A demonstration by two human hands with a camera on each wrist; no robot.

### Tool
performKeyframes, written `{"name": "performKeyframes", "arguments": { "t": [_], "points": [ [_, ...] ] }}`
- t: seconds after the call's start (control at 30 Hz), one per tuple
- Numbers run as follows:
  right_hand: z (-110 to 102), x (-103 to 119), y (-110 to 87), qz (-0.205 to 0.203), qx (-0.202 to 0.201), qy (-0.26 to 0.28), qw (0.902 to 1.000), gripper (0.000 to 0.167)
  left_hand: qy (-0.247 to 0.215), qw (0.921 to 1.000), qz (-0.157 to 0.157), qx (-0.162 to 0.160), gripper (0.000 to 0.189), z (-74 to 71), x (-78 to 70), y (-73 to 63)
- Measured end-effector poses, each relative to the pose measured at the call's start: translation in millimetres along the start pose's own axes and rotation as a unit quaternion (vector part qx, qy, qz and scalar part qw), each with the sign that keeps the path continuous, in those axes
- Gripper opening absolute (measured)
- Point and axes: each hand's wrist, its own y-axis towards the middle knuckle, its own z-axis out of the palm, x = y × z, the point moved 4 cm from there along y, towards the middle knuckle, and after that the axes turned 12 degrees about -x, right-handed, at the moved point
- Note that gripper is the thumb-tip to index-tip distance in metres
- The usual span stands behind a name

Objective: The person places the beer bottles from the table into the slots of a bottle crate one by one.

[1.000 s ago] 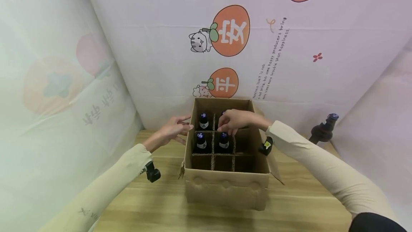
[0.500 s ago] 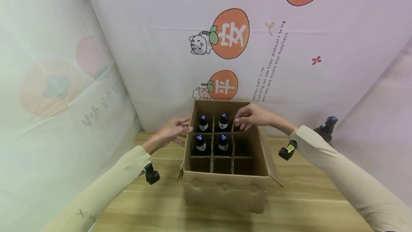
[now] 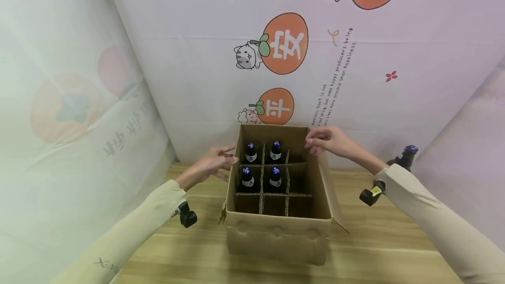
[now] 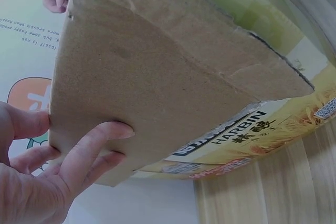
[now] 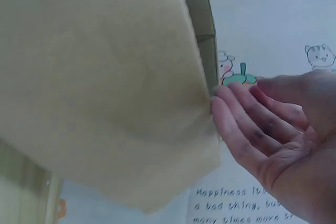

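On the table stands a cardboard box [image 3: 276,242] with a divider grid. Several dark beer bottles [image 3: 275,178] with blue caps sit upright in its rear left and middle cells. My left hand [image 3: 211,163] rests against the box's left side; in the left wrist view its fingers [image 4: 113,129] touch the brown flap. By the box's rear right corner is my right hand [image 3: 329,140], holding nothing, its fingers loosely bent near the box edge in the right wrist view.
Another dark bottle [image 3: 406,157] with a blue cap stands to the right, partly hidden behind the right sleeve. Fabric walls with printed persimmons enclose the wooden table [image 3: 189,249] behind and at the sides. A box flap [image 3: 339,216] hangs outward on the right.
My right hand has moved from over the rear middle bottle rightward to the box's rear right corner, uncovering that bottle. The left hand has stayed at the left side.
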Motion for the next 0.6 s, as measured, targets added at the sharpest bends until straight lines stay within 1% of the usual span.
{"name": "performKeyframes", "arguments": {
  "t": [0.17, 0.27, 0.4, 0.6],
  "points": [
    [-16, -13, -9.3, 0.005, -0.062, 0.012, 0.998, 0.021, 0.002, 1.0, -0.001, 0.0, 0.07, 1.3, -0.6, 0.7],
    [-27, -25, -14.8, 0.014, -0.087, 0.003, 0.9961, 0.022, 0.002, 1.0, -0.001, 0.0, 0.07, 1.7, -1.1, 0.5],
    [-40, -42, -21.6, 0.024, -0.104, -0.005, 0.9943, 0.024, -0.001, 1.0, -0.004, -0.002, 0.07, 0.9, -0.5, 0.4],
    [-60, -63, -34.7, 0.037, -0.125, -0.03, 0.991, 0.026, 0.001, 1.0, 0.0, 0.001, 0.069, 0.7, 0.6, 1.8]
  ]
}}
